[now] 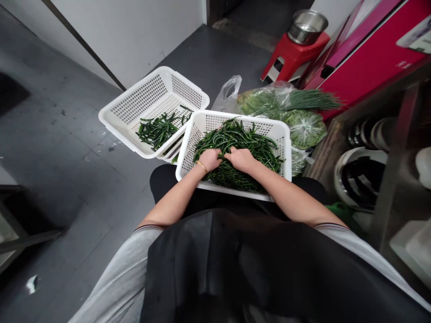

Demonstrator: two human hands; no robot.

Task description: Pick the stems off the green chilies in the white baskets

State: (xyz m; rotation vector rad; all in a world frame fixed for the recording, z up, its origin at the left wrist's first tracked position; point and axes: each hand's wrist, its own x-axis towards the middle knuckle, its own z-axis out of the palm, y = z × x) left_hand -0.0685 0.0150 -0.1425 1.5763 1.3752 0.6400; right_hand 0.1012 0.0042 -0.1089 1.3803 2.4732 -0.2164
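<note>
A white plastic basket [285,152] full of long, thin green chili peppers [235,132] rests on my lap. Over the middle of the heap, my left hand [209,160], with a yellowish bracelet at the wrist, has its fingers closed on a green chili pepper [220,155]. My right hand [239,159] is close beside it, its fingertips pinched at the same spot among the peppers. Between the two hands the fingertips almost meet, and the pepper's ends are partly hidden. A second white basket [121,105], tilted, stands to the left with a smaller pile of green chilies [157,131].
Bagged green vegetables [305,128] and a bundle of thin green stalks [311,99] lie beyond the basket on the right. A metal pot [307,28] sits on a red stool [292,51]. Shelves with dishes [384,133] stand at the right; a white wall [134,36] is ahead.
</note>
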